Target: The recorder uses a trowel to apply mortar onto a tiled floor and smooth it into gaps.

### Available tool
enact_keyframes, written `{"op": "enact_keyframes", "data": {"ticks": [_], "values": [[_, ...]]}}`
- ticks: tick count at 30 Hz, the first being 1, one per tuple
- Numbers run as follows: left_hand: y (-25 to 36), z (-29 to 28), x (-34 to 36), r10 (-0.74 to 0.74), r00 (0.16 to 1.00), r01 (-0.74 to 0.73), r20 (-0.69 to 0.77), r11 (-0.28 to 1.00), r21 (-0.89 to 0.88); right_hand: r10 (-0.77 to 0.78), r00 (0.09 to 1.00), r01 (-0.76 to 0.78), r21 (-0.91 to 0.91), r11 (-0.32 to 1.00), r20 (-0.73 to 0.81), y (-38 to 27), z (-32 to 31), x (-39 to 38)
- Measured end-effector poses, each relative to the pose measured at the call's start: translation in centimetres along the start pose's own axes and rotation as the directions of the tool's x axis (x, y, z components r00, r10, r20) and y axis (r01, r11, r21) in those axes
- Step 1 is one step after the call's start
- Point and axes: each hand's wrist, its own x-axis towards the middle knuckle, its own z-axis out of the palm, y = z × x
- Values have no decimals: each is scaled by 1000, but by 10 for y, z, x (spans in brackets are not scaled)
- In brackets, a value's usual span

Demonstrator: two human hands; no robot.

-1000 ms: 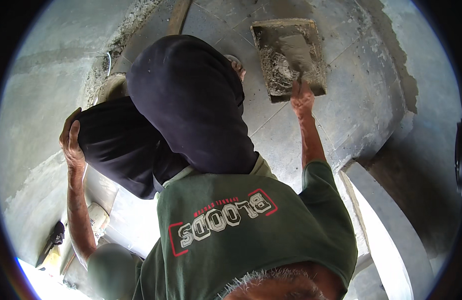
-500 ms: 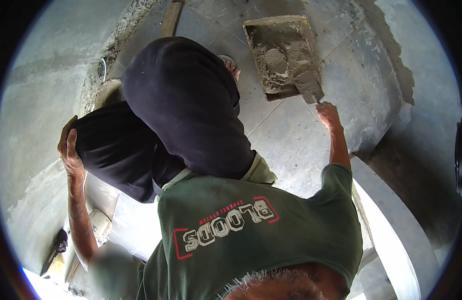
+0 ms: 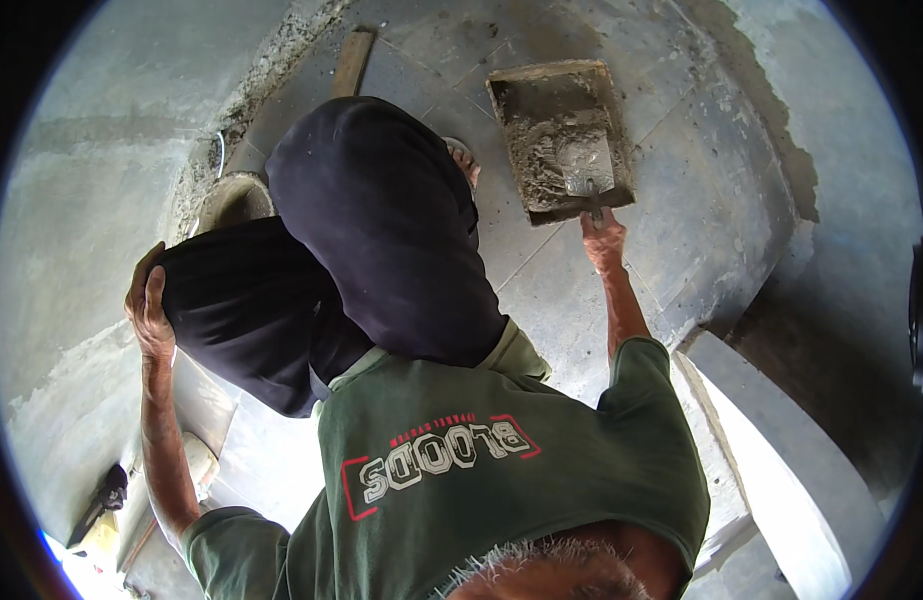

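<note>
My right hand [image 3: 604,243] grips the handle of a trowel [image 3: 588,165]. Its flat metal blade lies over grey wet mortar [image 3: 538,160] in a shallow rectangular tray [image 3: 552,97], with the handle crossing the tray's near rim. Some mortar is smeared on the blade. Off to the left, my left hand [image 3: 150,305] rests against my bent left knee [image 3: 212,285], fingers over its outer side and the thumb apart; no tool is in it.
A wooden strip [image 3: 353,62] lies on the tiled floor beyond my knees. Beside my left leg stands a round mortar-stained container [image 3: 238,200] by the rough wall base. A pale curved ledge [image 3: 772,430] is at right. My bare toes [image 3: 466,163] show left of the tray.
My right hand has shifted left, taking the trowel from the tray's near right corner to over the mortar. The blade now lies flatter. My left hand stays at the knee.
</note>
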Motion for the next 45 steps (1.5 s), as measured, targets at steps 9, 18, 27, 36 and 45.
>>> {"op": "enact_keyframes", "data": {"ticks": [9,18,27,36,45], "values": [[5,-7,-8,-34,999,33,-30,999,-35,399,901,-431,255,865,169,-86,-7,37],[7,-17,-23,-76,995,75,-64,997,-29,15,832,-552,826,119,554,-277,31,166],[3,-26,-32,-114,993,114,-18,992,52,-339,752,-658,664,-354,565,-334,136,258],[-28,-21,-32,-143,990,143,-1,988,-57,421,898,-117,992,-48,126,-214,72,261],[-17,-17,-14,-166,986,166,29,986,-16,260,959,-186,447,875,-111,-420,254,334]]}}
